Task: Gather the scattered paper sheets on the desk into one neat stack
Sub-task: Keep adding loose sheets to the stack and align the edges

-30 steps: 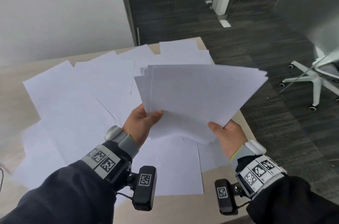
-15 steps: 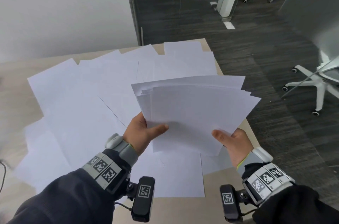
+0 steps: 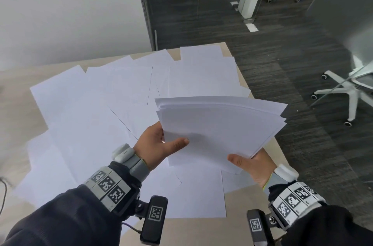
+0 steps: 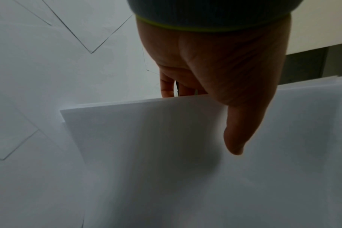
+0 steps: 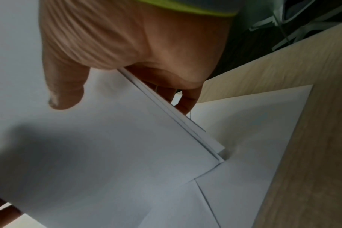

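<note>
Both hands hold a bundle of white sheets (image 3: 218, 130) above the desk's right side, its edges fanned unevenly. My left hand (image 3: 161, 145) grips the bundle's near-left edge, thumb on top, fingers underneath; the left wrist view shows that thumb lying on the bundle (image 4: 166, 154). My right hand (image 3: 250, 163) grips the near-right corner the same way, and the right wrist view shows the stepped sheet edges (image 5: 172, 111) between thumb and fingers. Several loose white sheets (image 3: 90, 116) lie scattered and overlapping on the light wood desk (image 3: 12, 108).
The desk's right edge (image 3: 282, 157) drops to dark carpet. A white office chair base (image 3: 347, 92) stands on the floor to the right. A white wall runs behind the desk, with a glass partition beyond. A dark cable (image 3: 4, 191) lies at the desk's left.
The held bundle has come down and nearer to me, tilting flatter, and its fanned sheets have drawn closer together. Both hands keep their grip.
</note>
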`<action>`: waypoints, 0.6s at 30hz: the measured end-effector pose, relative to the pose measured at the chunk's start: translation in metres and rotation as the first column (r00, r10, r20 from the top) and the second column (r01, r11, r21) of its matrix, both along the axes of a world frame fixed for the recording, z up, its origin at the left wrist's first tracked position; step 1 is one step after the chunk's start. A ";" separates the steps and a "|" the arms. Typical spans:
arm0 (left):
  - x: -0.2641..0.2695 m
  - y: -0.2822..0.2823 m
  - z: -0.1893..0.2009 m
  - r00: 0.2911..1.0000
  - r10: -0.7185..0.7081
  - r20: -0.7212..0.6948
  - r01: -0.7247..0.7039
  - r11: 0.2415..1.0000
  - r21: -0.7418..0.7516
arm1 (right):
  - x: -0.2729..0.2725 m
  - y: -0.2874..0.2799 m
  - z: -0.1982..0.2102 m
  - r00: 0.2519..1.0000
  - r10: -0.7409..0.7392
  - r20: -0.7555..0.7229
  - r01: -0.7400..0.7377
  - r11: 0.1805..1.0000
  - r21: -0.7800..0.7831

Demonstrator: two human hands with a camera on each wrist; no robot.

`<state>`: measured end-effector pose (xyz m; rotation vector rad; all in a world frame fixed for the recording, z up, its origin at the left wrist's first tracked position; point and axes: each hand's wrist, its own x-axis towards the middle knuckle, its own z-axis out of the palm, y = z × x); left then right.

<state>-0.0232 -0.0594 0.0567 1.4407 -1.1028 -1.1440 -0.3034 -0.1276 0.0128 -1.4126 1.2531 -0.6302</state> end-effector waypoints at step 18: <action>-0.004 -0.014 0.040 0.990 0.011 -0.141 -0.036 0.983 -0.178 | 0.001 0.005 -0.020 0.966 0.061 -0.250 -0.026 0.990 0.139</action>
